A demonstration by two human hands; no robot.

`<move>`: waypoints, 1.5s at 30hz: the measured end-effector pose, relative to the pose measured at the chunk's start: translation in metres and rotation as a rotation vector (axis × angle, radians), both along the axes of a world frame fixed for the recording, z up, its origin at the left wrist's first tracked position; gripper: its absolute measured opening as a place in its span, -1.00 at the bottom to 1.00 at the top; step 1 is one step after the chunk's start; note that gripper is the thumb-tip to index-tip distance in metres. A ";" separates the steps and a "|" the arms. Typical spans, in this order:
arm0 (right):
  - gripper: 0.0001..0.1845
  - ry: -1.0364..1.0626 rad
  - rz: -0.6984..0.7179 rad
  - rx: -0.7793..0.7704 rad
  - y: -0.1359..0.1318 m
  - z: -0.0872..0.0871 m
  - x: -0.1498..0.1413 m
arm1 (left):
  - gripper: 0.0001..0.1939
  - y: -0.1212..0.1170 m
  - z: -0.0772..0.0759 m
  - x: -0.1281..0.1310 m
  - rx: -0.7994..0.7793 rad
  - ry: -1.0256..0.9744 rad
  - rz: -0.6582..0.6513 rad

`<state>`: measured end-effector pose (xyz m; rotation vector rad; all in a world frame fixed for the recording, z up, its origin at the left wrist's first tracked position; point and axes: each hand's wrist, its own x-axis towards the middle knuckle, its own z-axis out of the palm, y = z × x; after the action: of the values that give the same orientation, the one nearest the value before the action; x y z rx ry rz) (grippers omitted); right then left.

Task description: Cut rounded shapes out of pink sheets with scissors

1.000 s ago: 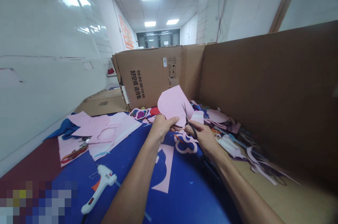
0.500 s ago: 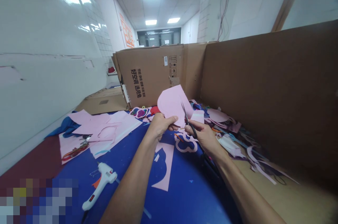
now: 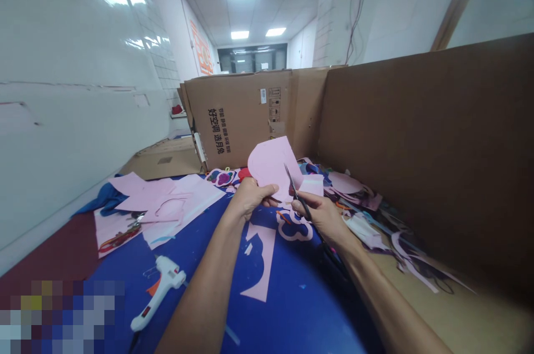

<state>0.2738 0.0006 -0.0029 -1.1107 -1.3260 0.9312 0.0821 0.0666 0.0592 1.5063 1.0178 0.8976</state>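
Note:
Between thumb and fingers, my left hand (image 3: 255, 197) grips the lower edge of a pink paper sheet (image 3: 271, 165), whose left side is rounded. A pair of scissors (image 3: 291, 182) is in my right hand (image 3: 319, 210), with the blades pointing up and away across the sheet's right part. The handles are mostly hidden by my fingers. Just below both hands, a pink cloud-shaped paper outline (image 3: 295, 234) lies on the blue tabletop (image 3: 283, 320). Nearer to me is a pink paper offcut (image 3: 267, 273) with a curved edge.
A white glue gun (image 3: 161, 290) rests at left. Pink sheets (image 3: 146, 198) and a blue cloth (image 3: 102, 201) lie behind it. Tall cardboard walls (image 3: 250, 109) stand at the back and right. Paper scraps (image 3: 367, 231) are heaped along the right side.
The scissors' blades have shifted slightly across the pink sheet and look more closed. Both hands keep their hold in nearly the same place. The view has moved only a little.

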 end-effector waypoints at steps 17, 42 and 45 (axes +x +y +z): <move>-0.37 0.112 -0.005 0.014 0.003 -0.007 0.000 | -0.84 -0.004 -0.003 0.005 -0.002 -0.014 -0.030; -0.32 0.048 -0.051 -0.011 0.000 -0.002 0.000 | -0.85 0.000 -0.005 0.000 -0.012 -0.013 -0.052; -0.35 0.033 -0.030 0.012 0.001 -0.002 0.002 | -0.86 -0.001 -0.003 -0.001 -0.007 0.000 -0.059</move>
<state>0.2758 0.0014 -0.0053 -1.0984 -1.2834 0.9146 0.0813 0.0659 0.0558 1.5227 0.9706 0.8515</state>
